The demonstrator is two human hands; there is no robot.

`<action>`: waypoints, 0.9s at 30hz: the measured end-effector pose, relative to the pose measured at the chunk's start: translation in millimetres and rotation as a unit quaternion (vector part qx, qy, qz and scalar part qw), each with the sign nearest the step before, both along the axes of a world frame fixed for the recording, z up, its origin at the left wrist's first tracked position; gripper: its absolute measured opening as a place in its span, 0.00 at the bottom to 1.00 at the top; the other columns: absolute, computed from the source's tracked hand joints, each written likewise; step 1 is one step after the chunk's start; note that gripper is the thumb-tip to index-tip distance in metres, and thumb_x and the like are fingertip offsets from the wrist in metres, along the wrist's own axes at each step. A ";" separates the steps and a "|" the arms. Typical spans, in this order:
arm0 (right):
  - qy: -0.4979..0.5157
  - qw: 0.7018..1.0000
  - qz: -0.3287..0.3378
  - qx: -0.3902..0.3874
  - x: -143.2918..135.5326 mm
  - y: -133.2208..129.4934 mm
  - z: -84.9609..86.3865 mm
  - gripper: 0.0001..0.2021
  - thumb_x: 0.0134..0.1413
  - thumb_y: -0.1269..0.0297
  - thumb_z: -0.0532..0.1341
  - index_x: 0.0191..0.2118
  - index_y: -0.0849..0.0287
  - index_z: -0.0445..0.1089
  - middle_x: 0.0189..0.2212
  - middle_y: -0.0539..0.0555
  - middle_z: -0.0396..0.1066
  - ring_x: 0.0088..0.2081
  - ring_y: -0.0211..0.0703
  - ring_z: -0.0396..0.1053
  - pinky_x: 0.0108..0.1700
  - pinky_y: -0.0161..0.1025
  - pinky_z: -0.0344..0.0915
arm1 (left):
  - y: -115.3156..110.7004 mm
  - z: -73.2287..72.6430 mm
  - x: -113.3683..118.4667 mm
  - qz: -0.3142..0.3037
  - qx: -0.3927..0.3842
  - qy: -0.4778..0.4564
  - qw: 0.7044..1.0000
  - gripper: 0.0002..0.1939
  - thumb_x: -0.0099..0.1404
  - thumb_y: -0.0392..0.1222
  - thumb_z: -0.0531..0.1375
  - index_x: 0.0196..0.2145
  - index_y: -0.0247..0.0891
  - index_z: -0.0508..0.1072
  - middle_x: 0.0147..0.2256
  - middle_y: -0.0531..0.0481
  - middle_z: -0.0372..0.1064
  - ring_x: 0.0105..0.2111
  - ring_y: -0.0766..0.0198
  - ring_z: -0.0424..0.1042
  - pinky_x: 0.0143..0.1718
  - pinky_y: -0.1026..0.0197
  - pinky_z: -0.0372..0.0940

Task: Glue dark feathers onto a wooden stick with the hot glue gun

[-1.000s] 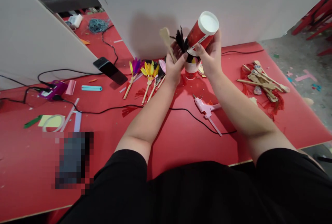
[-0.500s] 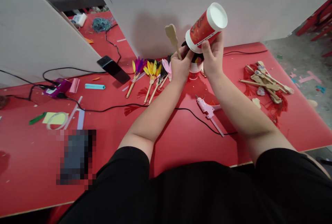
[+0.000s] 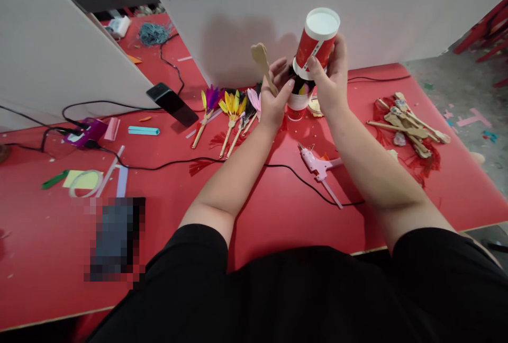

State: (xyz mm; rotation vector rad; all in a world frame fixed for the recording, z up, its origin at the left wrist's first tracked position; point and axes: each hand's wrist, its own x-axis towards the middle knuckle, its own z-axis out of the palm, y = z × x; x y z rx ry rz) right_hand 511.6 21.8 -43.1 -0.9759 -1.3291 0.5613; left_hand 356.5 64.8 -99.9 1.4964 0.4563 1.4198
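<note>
Two hands of mine are raised over the red counter (image 3: pixel 273 216). My right grip (image 3: pixel 333 75) is wrapped around a red-and-white cup (image 3: pixel 313 49), thumb across its front, the round white end facing up. My left grip (image 3: pixel 275 94) is half curled: a wooden stick (image 3: pixel 261 59) with a broad head is held at the thumb, while the other fingers spread loosely beside dark material (image 3: pixel 300 84) under that cup. Just below, a second cup (image 3: pixel 297 108) stands upright on the counter. A pink glue gun (image 3: pixel 316 165) lies between my forearms, apart from both hands.
</note>
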 end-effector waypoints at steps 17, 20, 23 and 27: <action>-0.034 0.999 -0.012 0.003 -12.5 3.2 -6.2 0.53 0.60 0.08 0.67 0.82 0.25 0.65 0.72 0.53 0.78 0.81 0.69 0.74 0.79 0.69 0.80 | 4.7 -1.2 3.8 0.023 -0.036 0.016 0.999 0.50 0.65 0.70 0.84 0.78 0.60 0.79 0.73 0.44 0.84 0.82 0.38 0.74 0.87 0.35 0.66; -0.034 0.999 -0.007 0.000 -16.1 0.6 -9.8 0.53 0.61 0.09 0.68 0.83 0.27 0.65 0.73 0.54 0.78 0.80 0.68 0.75 0.80 0.69 0.79 | 6.3 -1.5 3.7 0.021 -0.038 0.020 0.999 0.53 0.67 0.68 0.83 0.83 0.59 0.74 0.74 0.42 0.83 0.84 0.38 0.72 0.88 0.35 0.64; -0.022 1.000 -0.013 0.003 -14.2 0.3 -14.8 0.51 0.62 0.09 0.68 0.81 0.28 0.67 0.72 0.54 0.79 0.80 0.68 0.75 0.82 0.70 0.77 | 11.9 -7.9 2.3 0.016 -0.018 0.026 0.999 0.53 0.68 0.70 0.82 0.84 0.58 0.73 0.76 0.40 0.80 0.84 0.37 0.71 0.87 0.35 0.64; 0.002 1.000 0.008 -0.003 -8.7 0.8 -18.6 0.50 0.57 0.09 0.71 0.75 0.31 0.72 0.68 0.54 0.82 0.78 0.68 0.78 0.84 0.72 0.74 | 16.4 -16.0 -4.5 0.005 0.011 0.031 0.999 0.50 0.68 0.73 0.80 0.81 0.61 0.76 0.76 0.42 0.79 0.84 0.38 0.71 0.87 0.34 0.63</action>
